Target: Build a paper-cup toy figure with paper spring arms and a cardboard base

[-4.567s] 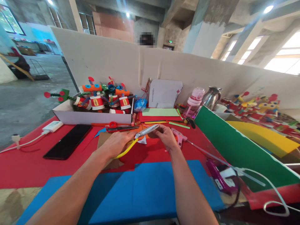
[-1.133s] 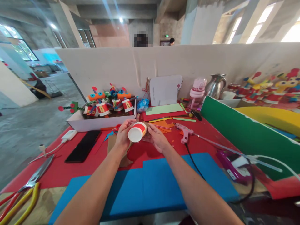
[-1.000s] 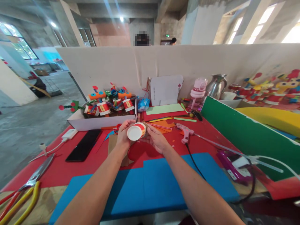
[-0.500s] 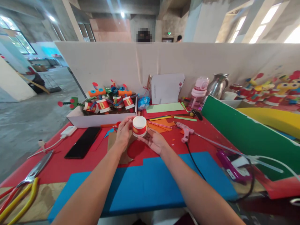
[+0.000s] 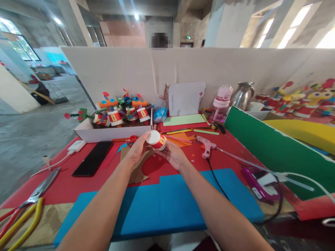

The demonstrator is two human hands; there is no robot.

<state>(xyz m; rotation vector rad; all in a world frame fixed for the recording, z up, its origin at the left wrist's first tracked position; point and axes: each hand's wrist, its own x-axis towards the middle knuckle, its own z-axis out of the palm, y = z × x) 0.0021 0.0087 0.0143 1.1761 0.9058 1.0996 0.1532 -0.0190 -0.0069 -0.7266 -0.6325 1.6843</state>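
A small white paper cup with a red and gold band (image 5: 158,141) is held above the red tabletop, tilted with its white flat end toward the upper left. My left hand (image 5: 138,148) grips it from the left, fingers at the white end. On the other side my right hand (image 5: 172,155) holds the cup's lower right, with some fingers beneath it. Below the hands lies a torn piece of brown paper (image 5: 136,172). Red-handled scissors (image 5: 133,139) are just behind my left hand, partly hidden.
Pink glue gun (image 5: 208,144) with black cord lies at right, beside a green-sided box (image 5: 274,153). At left are a black phone (image 5: 92,159), large shears (image 5: 36,195) and a white box (image 5: 112,134) of cup figures. Blue sheets (image 5: 162,205) cover the front.
The cup has gone from nearly upright to tilted, its white end turned to the left. Both hands have shifted slightly around it and keep hold.
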